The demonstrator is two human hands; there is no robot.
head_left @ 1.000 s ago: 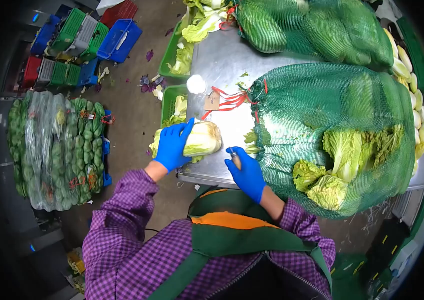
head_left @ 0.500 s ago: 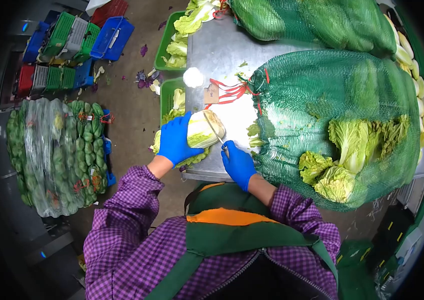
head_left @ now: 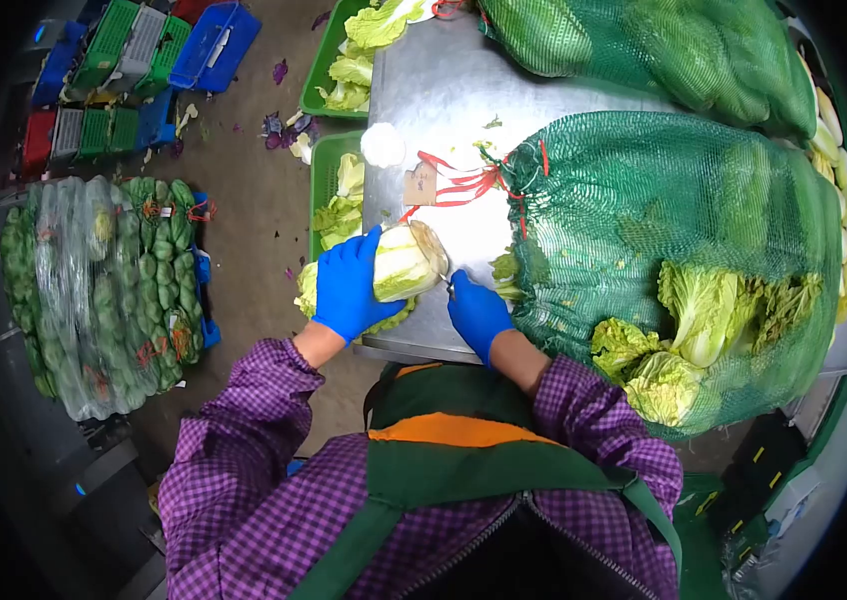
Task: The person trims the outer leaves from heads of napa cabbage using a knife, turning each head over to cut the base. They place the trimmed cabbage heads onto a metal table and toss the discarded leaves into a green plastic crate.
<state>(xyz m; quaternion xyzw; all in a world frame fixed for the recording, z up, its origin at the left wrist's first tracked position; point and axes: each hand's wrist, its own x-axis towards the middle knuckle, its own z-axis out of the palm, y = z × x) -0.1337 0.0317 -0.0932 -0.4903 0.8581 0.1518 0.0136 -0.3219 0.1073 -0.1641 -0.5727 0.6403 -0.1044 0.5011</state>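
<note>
A napa cabbage (head_left: 404, 262) lies at the near left corner of the metal table (head_left: 434, 85), its cut base facing right. Around its leafy side wraps my left hand (head_left: 349, 287), in a blue glove. My right hand (head_left: 481, 316), gloved the same, is closed on a knife (head_left: 446, 281) by its handle. The blade is at the cabbage's base end, and most of it is hidden from me. Just beyond the cabbage are red ties (head_left: 464, 185) and a cardboard tag (head_left: 421, 184) from a green mesh sack (head_left: 604, 180).
Loose cabbage leaves (head_left: 694, 310) lie on the mesh sack at right; another full sack (head_left: 644, 50) is behind it. Green crates (head_left: 322, 155) of leaves stand along the table's left edge. Wrapped vegetables (head_left: 94, 300) are stacked at far left, near coloured crates (head_left: 129, 60).
The knife blade has moved from across the cabbage's base toward its right side, and my right hand has shifted slightly right. My left hand keeps its hold. The camera view has shifted a little.
</note>
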